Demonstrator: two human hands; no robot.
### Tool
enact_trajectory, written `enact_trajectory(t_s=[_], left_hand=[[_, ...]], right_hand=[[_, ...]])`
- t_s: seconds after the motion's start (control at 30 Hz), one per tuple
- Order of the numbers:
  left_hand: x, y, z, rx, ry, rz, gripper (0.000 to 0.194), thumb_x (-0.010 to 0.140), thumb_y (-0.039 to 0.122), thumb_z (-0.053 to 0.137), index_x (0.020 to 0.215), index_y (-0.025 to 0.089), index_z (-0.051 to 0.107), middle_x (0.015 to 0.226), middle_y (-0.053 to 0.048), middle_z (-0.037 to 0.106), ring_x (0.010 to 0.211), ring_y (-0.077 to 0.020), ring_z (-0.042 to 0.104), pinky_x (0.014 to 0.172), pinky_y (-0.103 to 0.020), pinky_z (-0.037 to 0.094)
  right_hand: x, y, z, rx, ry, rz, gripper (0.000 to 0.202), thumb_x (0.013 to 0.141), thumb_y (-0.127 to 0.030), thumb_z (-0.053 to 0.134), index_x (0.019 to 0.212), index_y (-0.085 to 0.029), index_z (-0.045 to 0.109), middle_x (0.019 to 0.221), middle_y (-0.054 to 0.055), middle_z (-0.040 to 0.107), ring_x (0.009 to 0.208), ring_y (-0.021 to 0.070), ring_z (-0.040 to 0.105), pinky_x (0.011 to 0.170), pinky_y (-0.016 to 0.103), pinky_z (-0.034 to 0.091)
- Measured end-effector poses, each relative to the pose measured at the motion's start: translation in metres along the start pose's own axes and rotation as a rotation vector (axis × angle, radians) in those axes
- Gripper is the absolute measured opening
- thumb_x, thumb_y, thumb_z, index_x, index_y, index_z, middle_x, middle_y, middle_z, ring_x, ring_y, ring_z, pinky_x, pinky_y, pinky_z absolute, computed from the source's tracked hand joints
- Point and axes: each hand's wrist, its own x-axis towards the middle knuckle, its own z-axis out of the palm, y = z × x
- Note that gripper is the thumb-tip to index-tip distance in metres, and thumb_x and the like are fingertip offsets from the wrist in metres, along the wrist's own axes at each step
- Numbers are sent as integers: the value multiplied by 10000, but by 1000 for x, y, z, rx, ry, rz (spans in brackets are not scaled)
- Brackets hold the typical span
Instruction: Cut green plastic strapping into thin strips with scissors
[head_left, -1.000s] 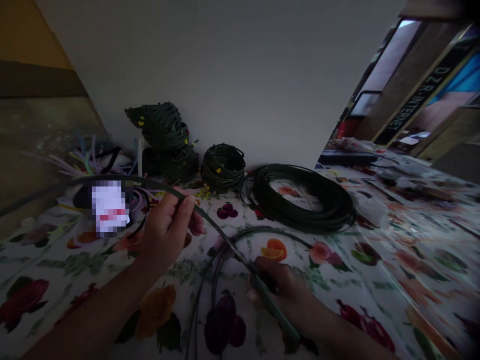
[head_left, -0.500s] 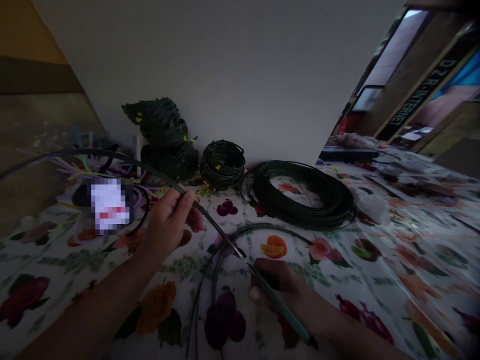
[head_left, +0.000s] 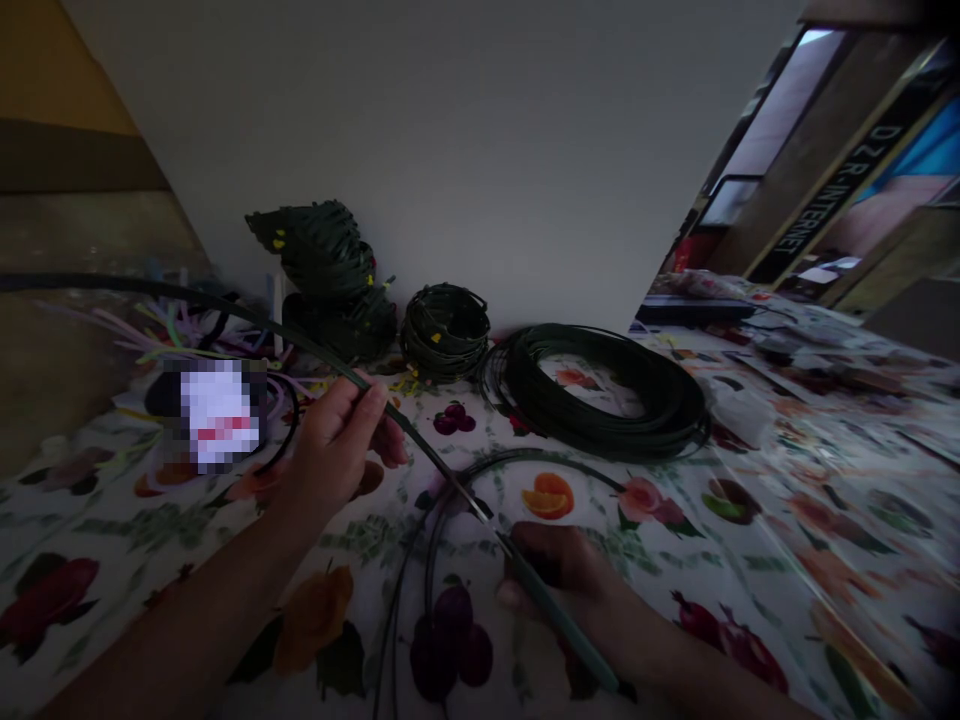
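Note:
My left hand (head_left: 341, 440) pinches a long dark green strip (head_left: 420, 440) between thumb and fingers. From there the strip arcs away past the left edge of the view, while its other end slopes down towards my right hand (head_left: 559, 575). Closed around a teal-handled knife (head_left: 559, 615), my right hand has the thin metal blade pointing up and left. Blade and strip meet or overlap; whether one cuts into the other I cannot tell. Thin loose dark strands (head_left: 431, 560) curve over the cloth beneath them.
Behind my hands lies a large coil of dark strip (head_left: 607, 430). Beside it stand a small woven round basket (head_left: 446, 330) and a larger dark woven piece (head_left: 322, 250) with yellow bits. Left are coloured strips (head_left: 161, 325) and a blurred-out white item (head_left: 217, 410). A fruit-patterned tablecloth (head_left: 360, 610) covers the table.
The far left part of the strip has risen a little. The knife's handle has shifted slightly to the left. Both hands stay in nearly the same place.

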Motion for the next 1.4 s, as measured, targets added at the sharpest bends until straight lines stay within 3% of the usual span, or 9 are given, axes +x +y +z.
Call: enact_trajectory(t_s=[0.3,0.5,0.7,1.4], left_hand=[[-3,-2,3,19,-72,-30,195,915,394,564,843,225,499,527,53,618,431,-132,603,413,-216,481],[-6,-1,11,-1,-44,-95,229,899,394,582,809,210,480,559,49,624,441,-121,614,391,-190,461],[-5,-2,8,0,-74,-99,225,900,402,581,825,212,487,556,46,627,446,-120,614,407,-191,468],[-6,1,8,-43,-84,-75,192,918,370,564,838,216,482,539,53,627,434,-118,607,400,-188,465]], right_hand=[[4,8,-5,-74,-23,19,229,795,-318,686,740,-166,525,668,-46,444,628,104,396,527,229,256],[3,7,-2,69,-38,-14,347,826,-447,668,721,-172,484,654,-46,423,601,97,358,513,232,243],[1,2,-3,26,-26,-8,424,797,-522,693,694,-178,468,620,-48,401,573,94,358,494,231,232],[2,7,3,127,-47,3,469,798,-551,697,679,-184,429,610,-62,374,547,78,327,475,218,225]])
